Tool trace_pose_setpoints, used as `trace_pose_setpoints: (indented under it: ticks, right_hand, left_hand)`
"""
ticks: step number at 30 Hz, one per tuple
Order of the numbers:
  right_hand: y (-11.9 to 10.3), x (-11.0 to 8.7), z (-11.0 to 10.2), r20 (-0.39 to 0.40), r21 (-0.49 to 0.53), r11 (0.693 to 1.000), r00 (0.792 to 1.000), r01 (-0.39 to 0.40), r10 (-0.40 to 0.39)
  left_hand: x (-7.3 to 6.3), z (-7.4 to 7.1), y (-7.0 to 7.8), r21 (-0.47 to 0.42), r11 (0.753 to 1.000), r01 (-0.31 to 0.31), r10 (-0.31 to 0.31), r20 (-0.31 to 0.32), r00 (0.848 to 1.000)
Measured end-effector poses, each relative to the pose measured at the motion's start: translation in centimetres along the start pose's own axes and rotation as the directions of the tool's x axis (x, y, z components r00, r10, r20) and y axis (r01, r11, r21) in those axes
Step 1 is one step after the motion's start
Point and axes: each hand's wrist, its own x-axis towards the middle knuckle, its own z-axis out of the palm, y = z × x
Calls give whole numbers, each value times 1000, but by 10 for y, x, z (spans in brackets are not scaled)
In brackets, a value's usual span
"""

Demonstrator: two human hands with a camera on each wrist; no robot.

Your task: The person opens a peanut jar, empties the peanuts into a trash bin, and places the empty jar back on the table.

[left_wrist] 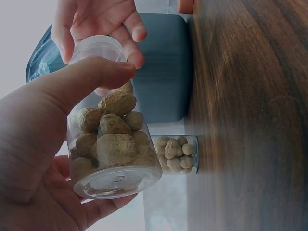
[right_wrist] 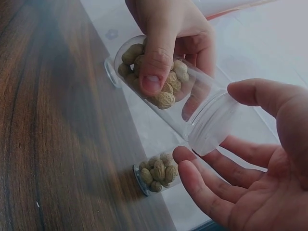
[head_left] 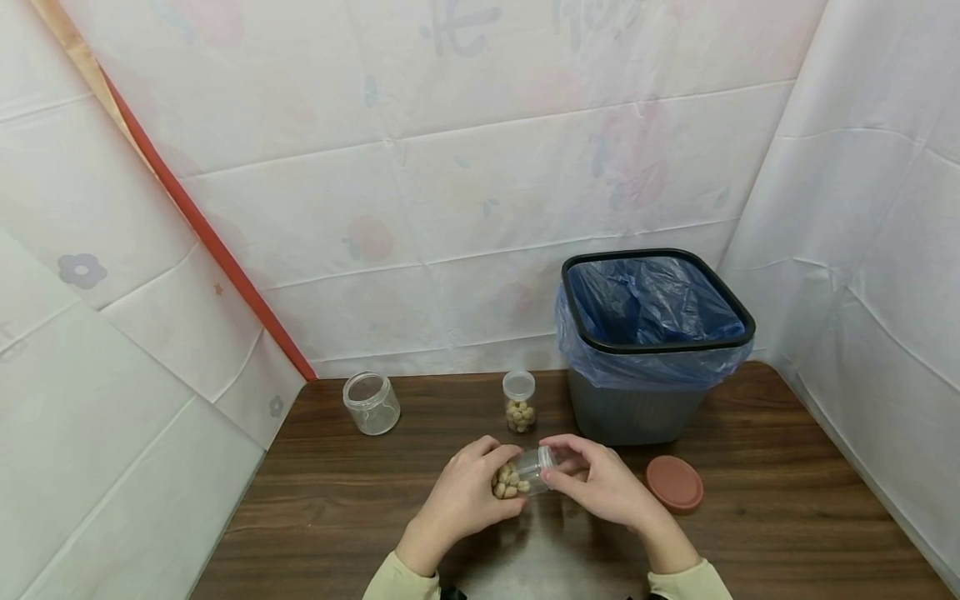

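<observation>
My left hand (head_left: 468, 492) grips a clear jar (left_wrist: 115, 149) tilted on its side above the table, its fingers and thumb wrapped around the body. Peanuts in their shells (right_wrist: 166, 86) fill the lower part of this jar. At the other end is a translucent screw lid (right_wrist: 214, 125), which sits on the mouth. My right hand (head_left: 596, 479) has its thumb and fingertips at opposite sides of the lid's rim. A second lidded jar (head_left: 519, 404), also with peanuts in it, stands upright just behind the hands.
A wider glass jar (head_left: 372, 404) without a lid stands at the back left of the wooden table (head_left: 315, 517). At the back right is a grey bin (head_left: 630, 412) with a blue bag liner. A reddish round lid (head_left: 674, 483) lies right of my right hand.
</observation>
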Motion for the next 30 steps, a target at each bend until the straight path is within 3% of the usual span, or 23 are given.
trace_pose_setpoints:
  ticks: [10, 20, 30]
  right_hand:
    - [-2, -2, -1, -2, -2, 999, 999, 34, -34]
    - [1, -4, 0, -12, 12, 991, 991, 133, -133]
    - [0, -4, 0, -17, 12, 984, 984, 177, -177]
  left_hand:
    - [0, 0, 0, 3, 1000, -1, 1, -1, 1000]
    - [0, 1, 0, 4, 1000, 0, 0, -4, 1000]
    - [0, -1, 0, 6, 1000, -4, 5, -12, 1000]
